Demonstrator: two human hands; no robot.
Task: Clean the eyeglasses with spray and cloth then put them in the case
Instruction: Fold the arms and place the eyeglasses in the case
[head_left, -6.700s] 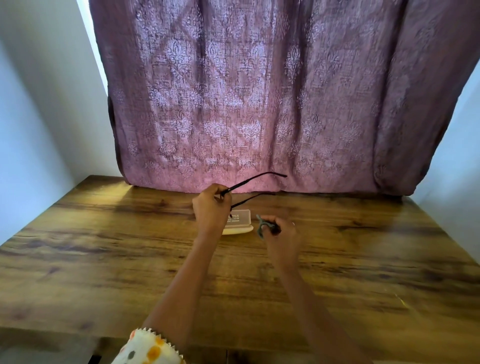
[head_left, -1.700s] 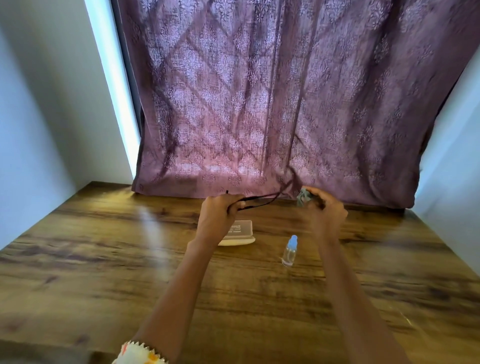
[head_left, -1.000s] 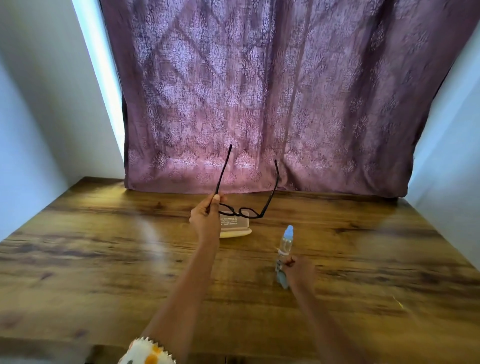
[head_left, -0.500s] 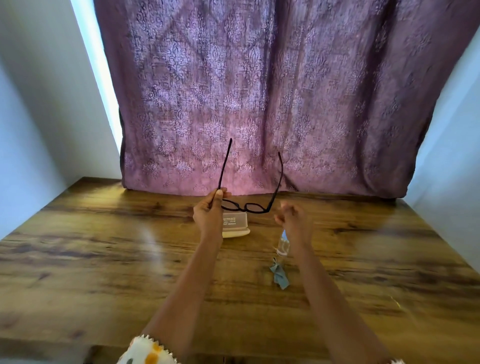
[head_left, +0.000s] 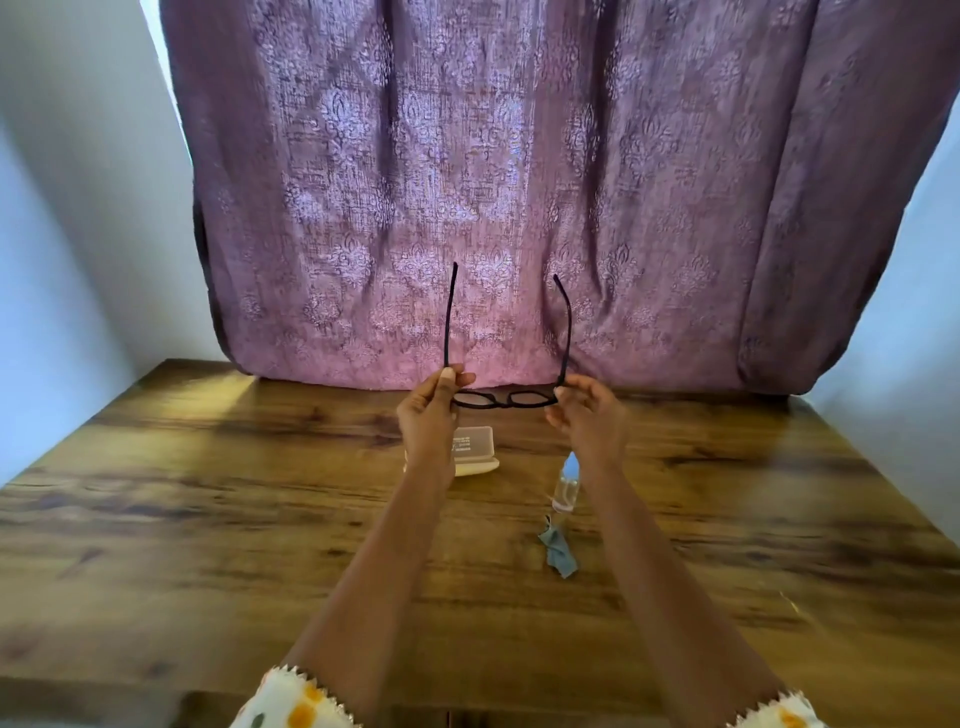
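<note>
The black eyeglasses (head_left: 506, 399) hang in the air above the wooden table (head_left: 208, 519), temples unfolded and pointing up and away. My left hand (head_left: 428, 415) pinches the left hinge and my right hand (head_left: 587, 415) pinches the right hinge. Below my left hand the pale open case (head_left: 475, 452) lies on the table, partly hidden by my wrist. A small clear spray bottle (head_left: 566, 486) with a light blue cap stands by my right wrist. A crumpled blue-grey cloth (head_left: 558, 545) lies just in front of the bottle.
A purple patterned curtain (head_left: 519, 182) hangs along the table's far edge. White walls close in on both sides. The table's front edge runs just above my patterned sleeves.
My right hand dropped the cloth on the table by the bottle, then rose and took the right hinge of the glasses. The left hand kept holding them up.
</note>
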